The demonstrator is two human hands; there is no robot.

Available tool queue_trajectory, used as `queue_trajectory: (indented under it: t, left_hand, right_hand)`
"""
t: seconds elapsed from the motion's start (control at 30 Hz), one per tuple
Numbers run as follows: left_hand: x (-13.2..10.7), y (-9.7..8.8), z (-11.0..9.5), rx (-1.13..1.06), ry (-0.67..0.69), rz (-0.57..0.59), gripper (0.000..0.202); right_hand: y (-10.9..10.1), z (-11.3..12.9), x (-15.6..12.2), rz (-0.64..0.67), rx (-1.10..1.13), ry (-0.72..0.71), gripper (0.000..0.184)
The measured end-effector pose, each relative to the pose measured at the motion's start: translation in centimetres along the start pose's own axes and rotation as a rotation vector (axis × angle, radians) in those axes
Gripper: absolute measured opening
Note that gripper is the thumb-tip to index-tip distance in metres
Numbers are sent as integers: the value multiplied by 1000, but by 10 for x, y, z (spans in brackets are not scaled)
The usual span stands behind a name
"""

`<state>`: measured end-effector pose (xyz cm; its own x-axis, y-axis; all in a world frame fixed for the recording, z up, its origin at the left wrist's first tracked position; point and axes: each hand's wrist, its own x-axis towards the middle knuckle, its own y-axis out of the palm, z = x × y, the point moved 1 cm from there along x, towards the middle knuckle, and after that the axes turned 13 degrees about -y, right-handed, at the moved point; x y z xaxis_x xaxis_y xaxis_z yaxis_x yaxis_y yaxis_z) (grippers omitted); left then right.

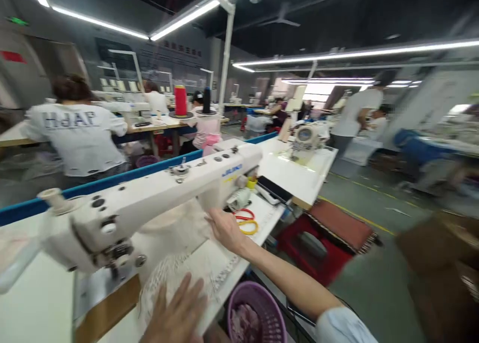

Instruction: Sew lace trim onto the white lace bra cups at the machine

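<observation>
A sheer off-white fabric with a fringe of loose threads lies bunched on the sewing table, partly under the arm of a white sewing machine. My left hand, slightly blurred, rests over the fringe with its fingers spread. Reaching in from the right, my right hand has its fingers closed on the fabric's far part, close by the machine's pillar. Scissors with red and yellow handles lie just beyond that hand. The machine's needle area is at the left, away from both hands.
A purple basket holding pinkish scraps stands below the table edge. To the right are a red stool with a brown cushion and a second machine table. A dark phone-like slab lies near the machine. Several people sit or stand farther off.
</observation>
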<state>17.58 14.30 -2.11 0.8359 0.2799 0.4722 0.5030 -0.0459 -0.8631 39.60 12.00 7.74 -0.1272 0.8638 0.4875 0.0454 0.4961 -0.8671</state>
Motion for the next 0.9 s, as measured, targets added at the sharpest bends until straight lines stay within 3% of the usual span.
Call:
queue_trajectory:
  t: [0.1, 0.17, 0.27, 0.33, 0.4, 0.47, 0.57, 0.7, 0.8, 0.9]
  left_hand:
    - [50, -13, -2, -528, -274, 260, 34]
    - [69, -30, -6, -962, -598, 417, 47]
    - [69, -63, -13, -1600, -1016, 462, 72]
    - [57, -82, -15, -1865, -1072, 388, 72]
    - [39, -93, -13, -1875, -1145, 295, 66]
    - [19, -99, -4, -1653, -1204, 128, 53]
    - [-9, -105, 8, -1421, -1286, 33, 50]
    - [-26, -116, 6, -1380, -1268, 86, 46]
    - [-30, -122, 4, -1376, -1200, 199, 40]
    - [-37, -127, 6, -1272, -1186, 210, 32]
  right_hand:
    - [-50, -10, -2, -73, -26, 44, 8]
    - [-77, 0, -3, -118, -7, 9, 11]
    - [-92, 36, -9, -194, 111, -201, 21]
    - [-84, 66, -15, -162, 223, -413, 23]
    - [-70, 92, -20, -44, 341, -610, 17]
    - [-56, 109, -22, 20, 499, -731, 15]
    - [-41, 114, -15, 10, 825, -729, 28]
    - [-27, 106, 0, 25, 987, -509, 28]
    - [-15, 108, 10, 202, 1066, -448, 51]
    - [-5, 116, 18, 438, 1186, -417, 38]
